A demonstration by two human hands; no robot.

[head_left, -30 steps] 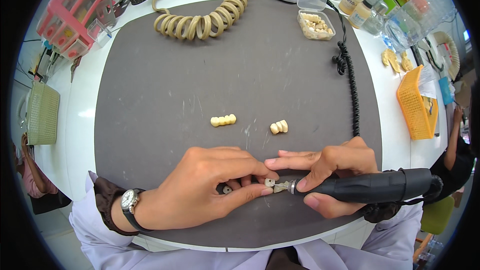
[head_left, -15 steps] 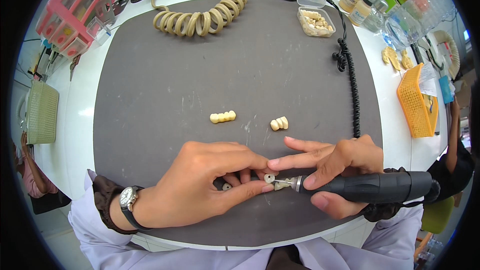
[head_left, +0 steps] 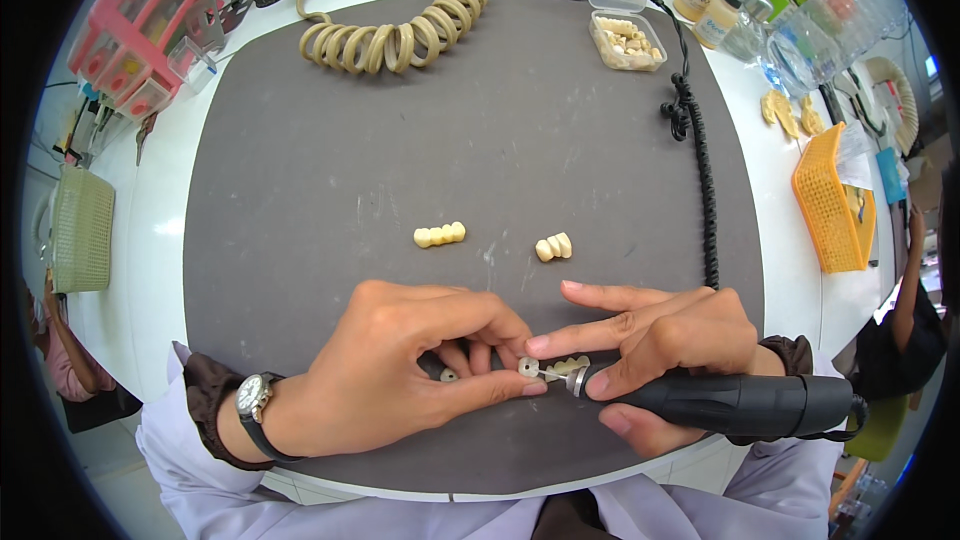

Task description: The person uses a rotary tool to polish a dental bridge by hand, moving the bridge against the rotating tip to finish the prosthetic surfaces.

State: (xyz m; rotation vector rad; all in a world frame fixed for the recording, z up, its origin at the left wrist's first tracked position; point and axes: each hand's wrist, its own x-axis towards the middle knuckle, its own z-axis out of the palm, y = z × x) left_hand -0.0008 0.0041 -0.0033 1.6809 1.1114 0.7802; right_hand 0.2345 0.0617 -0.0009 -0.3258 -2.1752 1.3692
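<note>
My left hand (head_left: 400, 355) pinches a small whitish dental crown (head_left: 528, 367) with a hole in it between thumb and fingertips. A black dental handpiece (head_left: 745, 403) lies in my right hand (head_left: 680, 335), its thin bur touching or very near the crown's hole. My right index fingertip rests against the left fingers. Under the bur, a pale tooth-shaped piece (head_left: 567, 367) is partly hidden. Another small whitish piece with a hole (head_left: 448, 375) shows below my left palm. Farther off on the mat lie two tooth-coloured dental bridges, a longer one (head_left: 440, 234) and a shorter one (head_left: 554, 246).
A grey mat (head_left: 450, 150) covers the table's middle. At its far side are a beige coiled hose (head_left: 390, 45) and a clear box of teeth (head_left: 628, 43). A black coiled cord (head_left: 707, 190) runs along the right. Baskets, yellow (head_left: 835, 210) and green (head_left: 83, 230), flank the mat.
The handpiece has shifted slightly left and down, its rear end tilting lower. Both hands and the pinched crown have moved a little left. My grip on each thing stays the same.
</note>
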